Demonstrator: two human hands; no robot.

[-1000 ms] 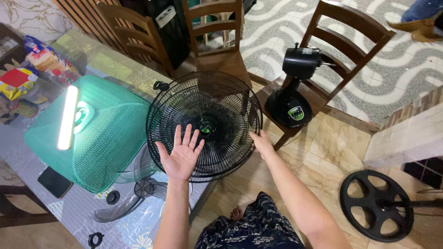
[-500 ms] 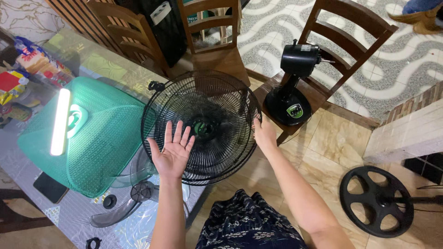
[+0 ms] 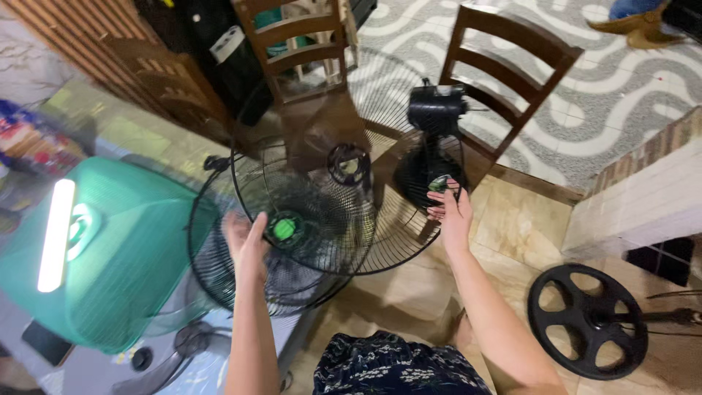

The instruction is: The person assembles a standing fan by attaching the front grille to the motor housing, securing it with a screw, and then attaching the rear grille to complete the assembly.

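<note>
Right hand point(image 3: 453, 212) is gripping the rim of the rear fan grille point(image 3: 398, 241), tilting it upright above the table edge, while blurred left hand point(image 3: 245, 241) is pressing the front grille point(image 3: 219, 278), grip unclear.

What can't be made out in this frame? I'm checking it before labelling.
- Left hand: motion-blurred in the head view; its grip on the front fan grille is unclear.
- Right hand: fingertips hidden behind the rear fan grille rim.
- Fan blade: blurred, cut off by the bottom edge.
</note>
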